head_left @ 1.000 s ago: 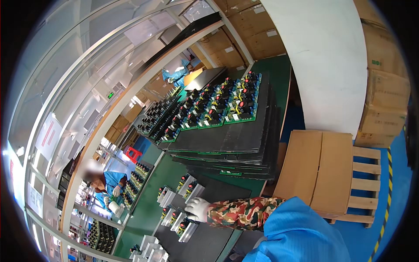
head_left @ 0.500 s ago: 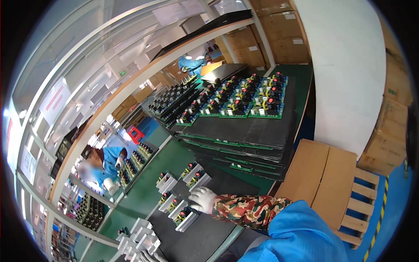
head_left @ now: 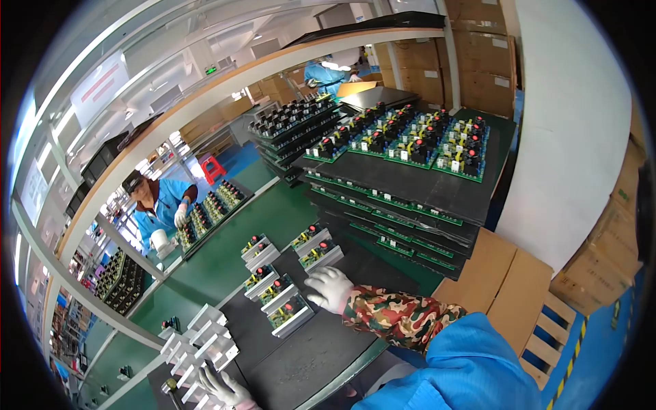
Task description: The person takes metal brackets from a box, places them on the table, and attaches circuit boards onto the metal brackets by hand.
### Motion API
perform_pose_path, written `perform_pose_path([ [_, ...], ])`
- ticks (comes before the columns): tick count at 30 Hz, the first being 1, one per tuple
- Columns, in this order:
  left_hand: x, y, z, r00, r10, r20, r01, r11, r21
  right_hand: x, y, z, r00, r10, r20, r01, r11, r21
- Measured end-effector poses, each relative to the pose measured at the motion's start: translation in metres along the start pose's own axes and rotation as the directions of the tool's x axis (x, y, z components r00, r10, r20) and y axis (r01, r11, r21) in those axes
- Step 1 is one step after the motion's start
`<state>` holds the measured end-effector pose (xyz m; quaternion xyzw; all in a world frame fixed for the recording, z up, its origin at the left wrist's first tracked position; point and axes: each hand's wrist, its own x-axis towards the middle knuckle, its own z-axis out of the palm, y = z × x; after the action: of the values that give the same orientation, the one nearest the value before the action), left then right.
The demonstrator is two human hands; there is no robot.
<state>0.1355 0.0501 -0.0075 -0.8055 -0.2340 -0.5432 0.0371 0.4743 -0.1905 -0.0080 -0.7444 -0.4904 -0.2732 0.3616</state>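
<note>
My right hand, in a white glove under a camouflage sleeve, lies over the black mat with its fingers apart, holding nothing. Just left of it is a circuit board with a metal heatsink; another such board sits above the hand. More boards with heatsinks stand on the mat's far side. My left hand, also gloved, is at the bottom edge with fingers spread, beside a cluster of bare silver heatsinks. Nothing shows in its grasp.
Stacked black trays carry rows of circuit boards at the back right. A co-worker in blue handles boards across the green bench. A flat carton lies on a wooden pallet at the right. A white pillar rises behind.
The view has swung, shifting the tray stack rightward. My right hand has come away from the nearest board and heatsink. My left hand has come into view at the bottom, beside the bare heatsinks.
</note>
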Motion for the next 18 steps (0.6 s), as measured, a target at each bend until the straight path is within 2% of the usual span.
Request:
perform_pose_path([
  [2, 0.005, 0.009, -0.007, 0.997, -0.036, 0.063, 0.035, 0.999, 0.017, 0.003, 0.001, -0.007, 0.997, 0.005, 0.073, -0.002, 1.0, -0.031],
  [4, 0.004, 0.011, -0.005, 1.0, -0.004, 0.004, 0.003, 0.997, 0.074, 0.006, -0.001, -0.012, 0.994, 0.002, 0.112, 0.001, 1.0, -0.031],
  [5, 0.021, 0.038, -0.016, 0.993, -0.088, 0.079, 0.086, 0.996, 0.035, 0.01, -0.001, -0.015, 0.992, -0.014, 0.122, 0.014, 1.0, -0.005],
  [6, 0.025, 0.041, -0.017, 0.995, -0.085, 0.057, 0.083, 0.996, 0.039, 0.014, 0.0, -0.017, 0.99, -0.059, 0.13, 0.061, 0.998, -0.01],
  [7, 0.025, 0.041, -0.017, 0.995, -0.09, 0.033, 0.088, 0.994, 0.062, 0.009, 0.004, -0.009, 0.982, 0.003, 0.191, -0.007, 1.0, 0.024],
  [8, 0.023, 0.038, -0.017, 0.989, -0.133, 0.06, 0.125, 0.985, 0.118, 0.006, 0.01, -0.004, 0.982, -0.01, 0.187, 0.011, 1.0, -0.004],
  [9, 0.021, 0.035, -0.017, 0.982, -0.171, 0.084, 0.161, 0.98, 0.113, 0.01, 0.0, -0.016, 0.99, -0.033, 0.139, 0.023, 0.997, 0.072],
  [11, 0.012, 0.03, -0.013, 0.988, -0.153, 0.002, 0.151, 0.978, 0.14, 0.011, -0.001, -0.016, 0.993, -0.076, 0.09, 0.076, 0.997, 0.003],
  [13, 0.013, 0.03, -0.012, 0.992, -0.119, -0.028, 0.122, 0.985, 0.12, 0.011, 0.001, -0.015, 0.991, -0.106, 0.08, 0.105, 0.994, 0.012],
  [15, 0.011, 0.029, -0.014, 0.992, -0.118, -0.037, 0.121, 0.99, 0.068, 0.011, 0.005, -0.014, 0.985, -0.102, 0.141, 0.094, 0.993, 0.067],
  [16, 0.006, 0.029, -0.009, 0.986, -0.138, -0.091, 0.144, 0.987, 0.069, 0.008, 0.013, -0.008, 0.985, -0.133, 0.106, 0.124, 0.989, 0.085],
  [17, 0.018, 0.037, -0.017, 0.982, -0.19, -0.027, 0.191, 0.98, 0.061, 0.01, 0.014, -0.008, 0.979, -0.157, 0.128, 0.147, 0.985, 0.091],
  [18, 0.025, 0.042, -0.021, 0.972, -0.228, -0.049, 0.227, 0.974, -0.031, 0.008, 0.019, -0.004, 0.979, -0.141, 0.149, 0.127, 0.987, 0.102],
])
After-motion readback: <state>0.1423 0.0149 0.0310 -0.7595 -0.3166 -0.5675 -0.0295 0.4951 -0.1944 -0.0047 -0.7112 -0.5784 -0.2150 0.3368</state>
